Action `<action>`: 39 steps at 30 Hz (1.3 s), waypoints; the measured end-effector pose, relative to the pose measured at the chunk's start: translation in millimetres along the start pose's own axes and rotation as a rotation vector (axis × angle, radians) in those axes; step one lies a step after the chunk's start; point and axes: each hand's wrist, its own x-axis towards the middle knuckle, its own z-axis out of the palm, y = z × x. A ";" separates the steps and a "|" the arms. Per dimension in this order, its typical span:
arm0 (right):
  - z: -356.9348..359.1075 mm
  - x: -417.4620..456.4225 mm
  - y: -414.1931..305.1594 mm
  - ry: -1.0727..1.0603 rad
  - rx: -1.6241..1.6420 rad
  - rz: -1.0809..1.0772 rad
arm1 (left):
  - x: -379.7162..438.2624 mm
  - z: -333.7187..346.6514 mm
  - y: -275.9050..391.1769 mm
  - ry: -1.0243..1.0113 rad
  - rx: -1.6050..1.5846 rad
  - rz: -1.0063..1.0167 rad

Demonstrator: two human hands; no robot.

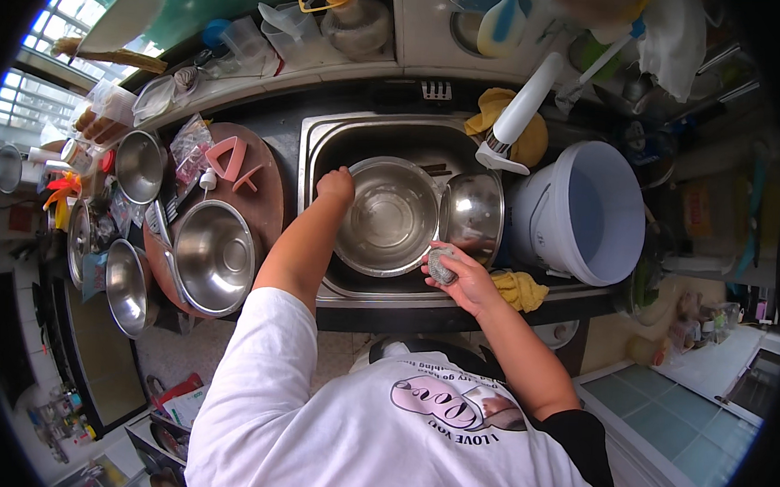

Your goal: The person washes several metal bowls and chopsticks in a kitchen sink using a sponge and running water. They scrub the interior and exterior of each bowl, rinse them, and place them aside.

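Note:
In the stainless steel sink, my left hand grips the left rim of a wide metal basin, its inside wet and whitish. My right hand, palm turned up at the basin's lower right, holds a grey metal scouring pad. A second metal bowl stands tilted in the sink, against the basin's right side. The white faucet reaches over the sink's upper right corner.
A round brown board at left bears a metal bowl and pink plastic pieces. Right of the sink stands a white bucket; yellow cloths lie by the rim. Jars and containers line the back ledge.

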 end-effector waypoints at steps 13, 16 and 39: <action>-27.5 2.5 1.3 0.086 -0.021 -0.084 | -32.5 -60.5 15.3 0.123 -0.109 0.085; -28.5 8.3 1.1 0.120 -0.044 -0.058 | -41.6 -62.7 20.6 0.164 -0.148 0.072; -24.1 74.0 4.0 0.116 -2.260 -0.511 | -93.4 -106.3 17.2 0.310 -0.094 0.062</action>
